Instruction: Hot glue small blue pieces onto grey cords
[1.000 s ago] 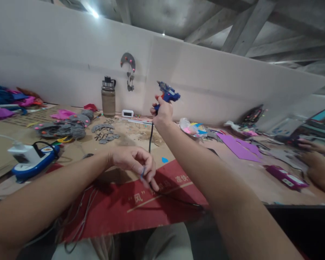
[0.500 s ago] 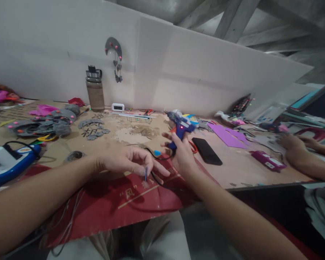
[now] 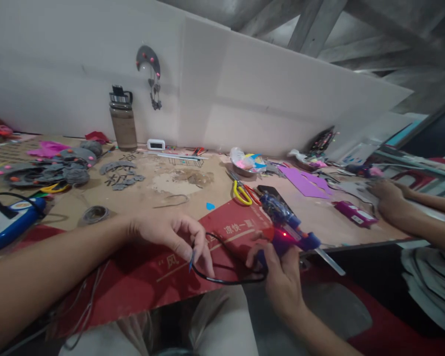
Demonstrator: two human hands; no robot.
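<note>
My right hand (image 3: 280, 269) grips a blue glue gun (image 3: 287, 225) near the table's front edge; a red light glows on it and its black cord (image 3: 226, 277) loops toward my left hand. My left hand (image 3: 172, 235) hovers over the red cardboard sheet (image 3: 163, 274), thumb and fingers pinched on a small thin blue piece (image 3: 191, 258).
Yellow and red scissors (image 3: 243, 193) and a black phone (image 3: 269, 190) lie beyond the gun. Grey felt pieces (image 3: 59, 170), a water bottle (image 3: 123, 121), a wire coil (image 3: 94, 214), a blue-white device (image 3: 3, 222) and purple sheets (image 3: 306, 180) crowd the table. Another person's hands (image 3: 389, 205) work at right.
My right hand has pulled the glue gun down and back from high over the table to the front edge. My left hand has stayed pinched on the blue piece.
</note>
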